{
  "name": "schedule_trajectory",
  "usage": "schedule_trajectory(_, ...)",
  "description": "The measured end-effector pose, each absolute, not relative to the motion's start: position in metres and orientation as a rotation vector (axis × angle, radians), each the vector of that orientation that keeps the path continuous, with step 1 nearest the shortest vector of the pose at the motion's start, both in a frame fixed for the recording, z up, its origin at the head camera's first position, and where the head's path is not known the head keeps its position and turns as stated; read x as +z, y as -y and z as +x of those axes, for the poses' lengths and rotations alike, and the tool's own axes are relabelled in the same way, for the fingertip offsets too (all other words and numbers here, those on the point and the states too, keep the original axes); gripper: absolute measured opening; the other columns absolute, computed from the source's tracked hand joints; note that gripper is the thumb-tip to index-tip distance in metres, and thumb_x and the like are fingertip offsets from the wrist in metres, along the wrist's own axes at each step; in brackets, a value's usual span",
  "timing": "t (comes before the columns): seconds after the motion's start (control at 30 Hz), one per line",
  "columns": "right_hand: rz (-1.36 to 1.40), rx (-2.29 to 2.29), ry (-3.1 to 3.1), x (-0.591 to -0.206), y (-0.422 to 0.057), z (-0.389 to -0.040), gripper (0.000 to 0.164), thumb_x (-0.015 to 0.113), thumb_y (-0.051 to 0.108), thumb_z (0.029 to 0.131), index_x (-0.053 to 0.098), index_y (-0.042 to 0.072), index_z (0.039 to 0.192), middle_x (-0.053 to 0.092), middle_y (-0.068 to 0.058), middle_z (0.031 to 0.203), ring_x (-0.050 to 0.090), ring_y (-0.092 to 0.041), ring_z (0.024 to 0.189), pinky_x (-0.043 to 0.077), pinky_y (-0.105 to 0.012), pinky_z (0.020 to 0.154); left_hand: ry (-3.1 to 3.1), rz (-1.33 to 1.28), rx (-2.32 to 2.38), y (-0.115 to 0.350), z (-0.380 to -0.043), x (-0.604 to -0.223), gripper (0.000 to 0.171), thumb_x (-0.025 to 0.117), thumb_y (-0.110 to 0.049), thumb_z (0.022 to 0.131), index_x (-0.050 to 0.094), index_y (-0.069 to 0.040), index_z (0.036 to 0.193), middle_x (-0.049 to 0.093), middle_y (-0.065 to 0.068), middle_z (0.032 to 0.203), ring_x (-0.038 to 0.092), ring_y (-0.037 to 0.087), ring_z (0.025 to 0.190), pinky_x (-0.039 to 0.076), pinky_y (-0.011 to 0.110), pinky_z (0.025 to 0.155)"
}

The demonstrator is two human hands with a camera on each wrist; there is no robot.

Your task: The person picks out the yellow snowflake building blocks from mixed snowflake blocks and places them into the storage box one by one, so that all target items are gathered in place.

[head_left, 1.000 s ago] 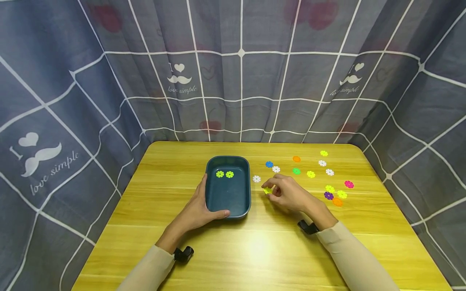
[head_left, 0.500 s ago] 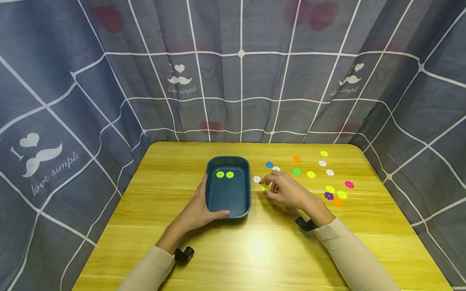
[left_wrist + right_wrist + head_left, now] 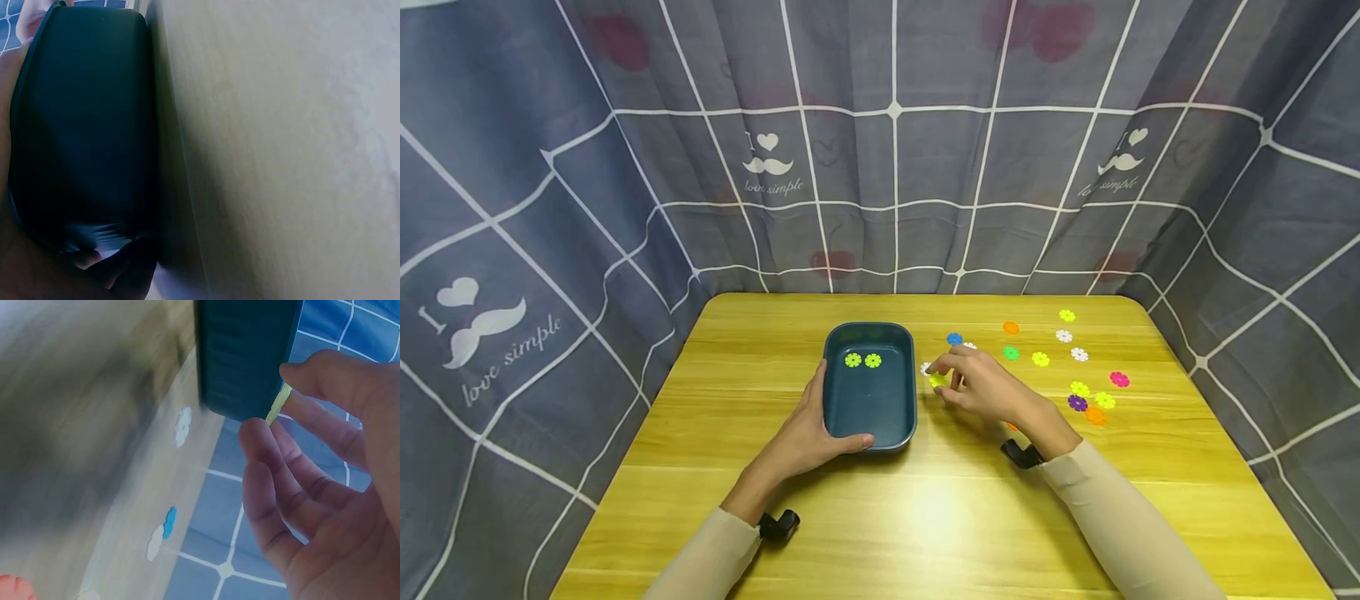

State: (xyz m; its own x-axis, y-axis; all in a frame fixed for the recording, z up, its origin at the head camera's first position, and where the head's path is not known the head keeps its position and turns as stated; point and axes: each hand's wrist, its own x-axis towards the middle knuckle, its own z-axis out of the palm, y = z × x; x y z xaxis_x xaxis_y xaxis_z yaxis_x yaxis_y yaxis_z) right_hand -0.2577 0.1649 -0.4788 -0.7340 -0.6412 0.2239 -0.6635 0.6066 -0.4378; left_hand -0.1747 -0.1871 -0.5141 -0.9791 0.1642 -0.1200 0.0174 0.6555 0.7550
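My left hand (image 3: 799,437) holds a dark teal rectangular tray (image 3: 871,408) by its left side, the thumb over the near rim. Two yellow-green flower-shaped discs (image 3: 862,360) lie inside it. Just right of the tray, my right hand (image 3: 988,385) pinches a yellow flower-shaped disc (image 3: 279,405) between thumb and fingers, tilted on edge in the right wrist view. A white disc (image 3: 182,427) lies on the table by the tray, partly hidden by the right fingers in the head view. The left wrist view shows the tray's outer wall (image 3: 87,112).
More flower discs are scattered on the wooden table (image 3: 737,350) to the right: a blue one (image 3: 954,339), a green one (image 3: 1011,353), a pink one (image 3: 1119,379), a purple one (image 3: 1077,403) and several others. A grey checked curtain (image 3: 850,233) surrounds the table.
My right hand has moved slightly left and away from me with the yellow disc, covering part of the white one. An orange disc now peeks out by the right wrist. The left hand stays put.
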Motion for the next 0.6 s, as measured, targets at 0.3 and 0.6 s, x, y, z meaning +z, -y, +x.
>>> schedule_trajectory(0.3,1.131,0.769,2.789,-0.473,-0.155,-0.262,0.031,0.090,0.016,0.104,0.084,0.007,0.132,0.079,-0.009,0.122,0.075,-0.007,0.086,0.062,-0.026,0.078,-2.691,0.157,1.236,0.188,-0.174,-0.515,0.157,0.099,-0.072,0.083,-0.012,-0.035,0.188,0.005,0.012,0.199,0.032,0.051,0.178,0.040,0.077,0.134)
schedule_trajectory(0.6,1.140,0.783,2.775,-0.468,-0.149,-0.268,0.031,0.089,0.013,0.103,0.084,0.007,0.133,0.080,-0.011,0.123,0.075,-0.009,0.085,0.064,-0.027,0.080,-2.696,0.157,1.227,0.188,-0.176,-0.516,0.157,0.099,-0.072,0.083,-0.012,-0.035,0.188,0.005,0.012,0.199,0.032,0.051,0.177,0.041,0.078,0.134)
